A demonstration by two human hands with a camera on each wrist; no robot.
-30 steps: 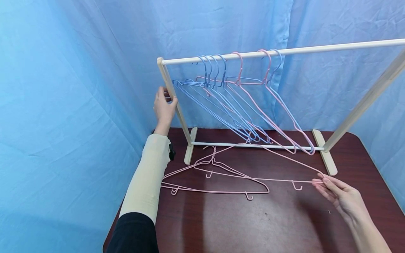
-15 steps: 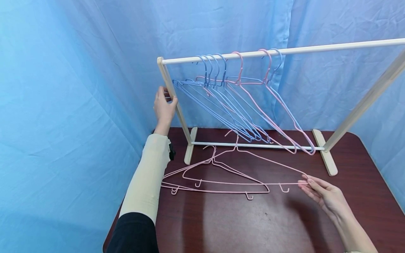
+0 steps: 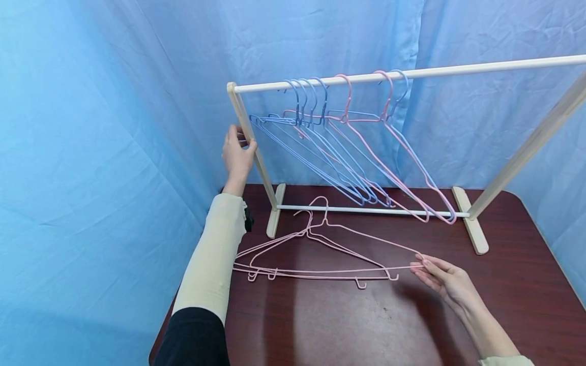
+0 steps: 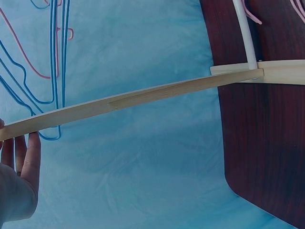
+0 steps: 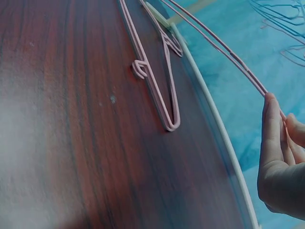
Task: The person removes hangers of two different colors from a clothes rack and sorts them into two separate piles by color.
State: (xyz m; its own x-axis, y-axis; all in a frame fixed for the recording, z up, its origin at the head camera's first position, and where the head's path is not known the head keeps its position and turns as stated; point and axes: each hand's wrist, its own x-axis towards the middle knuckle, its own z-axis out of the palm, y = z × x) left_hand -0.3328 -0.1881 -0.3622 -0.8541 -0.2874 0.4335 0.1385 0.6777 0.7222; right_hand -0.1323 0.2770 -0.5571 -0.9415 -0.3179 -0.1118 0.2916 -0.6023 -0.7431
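In the head view, my left hand holds the left wooden post of a clothes rack, thumb on one side and fingers on the other. The left wrist view has the fingers partly behind that post. My right hand pinches one corner of a pink clothes hanger, its hook pointing up and left. The right wrist view has this hanger raised off the table, thumb and fingers at its end. Beneath it, pink hangers lie overlapping on the table.
Several blue hangers and a few pink hangers hang from the rack's white top bar. A white lower bar runs just above the dark wood table. Blue curtains surround the table.
My right hand has moved left with the pink hanger, now over the hangers on the table. Its hook has come down and left from the hanging hangers. The left hand has stayed put.
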